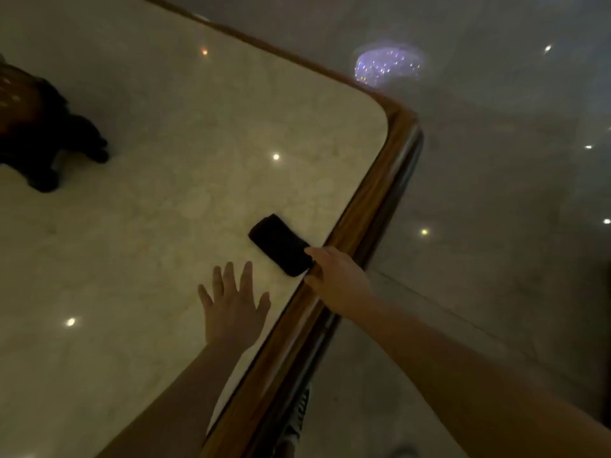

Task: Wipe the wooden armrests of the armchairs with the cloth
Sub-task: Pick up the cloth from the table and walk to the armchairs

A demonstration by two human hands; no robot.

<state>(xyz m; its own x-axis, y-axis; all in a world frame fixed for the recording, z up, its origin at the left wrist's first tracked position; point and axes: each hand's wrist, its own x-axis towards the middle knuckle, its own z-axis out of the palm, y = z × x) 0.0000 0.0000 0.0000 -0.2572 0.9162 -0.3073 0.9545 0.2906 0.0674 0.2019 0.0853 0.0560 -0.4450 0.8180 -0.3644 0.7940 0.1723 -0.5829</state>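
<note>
A dark folded cloth (279,244) lies on a pale marble tabletop (165,193), close to the table's wooden rim (373,196). My right hand (334,276) reaches over the rim, and its fingertips touch the cloth's near end; whether they grip it is not clear. My left hand (233,305) hovers flat over the tabletop just left of the cloth, fingers spread, holding nothing. No armchair or armrest is in view.
A dark carved wooden ornament (39,127) stands on the table at the far left. Glossy floor tiles (496,193) lie to the right of the table and reflect ceiling lights. A patterned shoe (299,421) shows below the table edge.
</note>
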